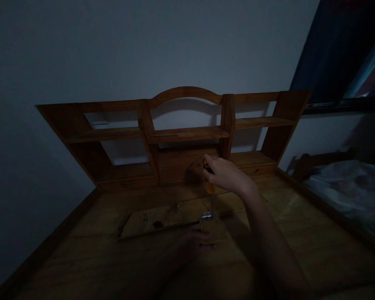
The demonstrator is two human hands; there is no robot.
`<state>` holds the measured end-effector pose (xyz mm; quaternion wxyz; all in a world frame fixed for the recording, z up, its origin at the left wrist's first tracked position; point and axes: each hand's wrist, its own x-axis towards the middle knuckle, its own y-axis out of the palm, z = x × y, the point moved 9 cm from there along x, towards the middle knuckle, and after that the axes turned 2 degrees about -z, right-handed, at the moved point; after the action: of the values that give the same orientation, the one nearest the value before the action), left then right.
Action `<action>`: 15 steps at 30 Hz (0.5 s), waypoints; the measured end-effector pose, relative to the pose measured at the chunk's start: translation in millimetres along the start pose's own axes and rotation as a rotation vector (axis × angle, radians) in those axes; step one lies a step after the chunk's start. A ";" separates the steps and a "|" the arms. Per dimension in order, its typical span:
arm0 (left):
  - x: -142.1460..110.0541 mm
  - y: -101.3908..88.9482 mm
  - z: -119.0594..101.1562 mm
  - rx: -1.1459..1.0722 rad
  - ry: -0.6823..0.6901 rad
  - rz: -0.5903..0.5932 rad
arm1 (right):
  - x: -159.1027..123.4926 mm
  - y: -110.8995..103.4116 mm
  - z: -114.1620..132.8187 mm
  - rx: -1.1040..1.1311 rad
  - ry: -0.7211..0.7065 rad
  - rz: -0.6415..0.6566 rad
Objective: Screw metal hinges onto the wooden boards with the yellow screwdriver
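My right hand is closed around the top of a screwdriver with an orange-yellow handle. The tool stands nearly upright, and its thin shaft runs down to a small shiny metal hinge. My left hand grips a small wooden block from its left side, just in front of the hinge. Behind the block lies a long wooden board with dark knots and a rough left end. The hinge sits where block and board meet. Dim light hides the exact contact of the screwdriver tip.
A wooden bed platform spreads beneath the work. At its far end stands a headboard with open shelves, against a pale wall. To the right are a dark curtain by a window and a plastic-covered pile.
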<state>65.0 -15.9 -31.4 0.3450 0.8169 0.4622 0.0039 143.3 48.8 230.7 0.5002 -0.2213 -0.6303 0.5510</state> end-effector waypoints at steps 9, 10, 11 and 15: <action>-1.7 -2.0 1.4 -0.008 -0.008 -0.011 | 0.2 -11.5 -7.8 -0.188 0.077 -0.110; -1.9 -2.6 1.6 -0.009 -0.007 -0.014 | 0.3 -11.8 -8.6 -0.183 0.081 -0.110; -2.2 -3.1 1.7 -0.011 -0.007 -0.018 | 0.3 -12.0 -9.2 -0.173 0.083 -0.111; -3.2 -2.7 0.3 -0.007 -0.012 -0.019 | -0.2 -11.0 -10.3 -0.128 0.064 -0.112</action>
<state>61.3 -17.5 -32.1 0.3508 0.8113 0.4676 -0.0028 155.3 50.3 239.6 0.5350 -0.2348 -0.6592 0.4734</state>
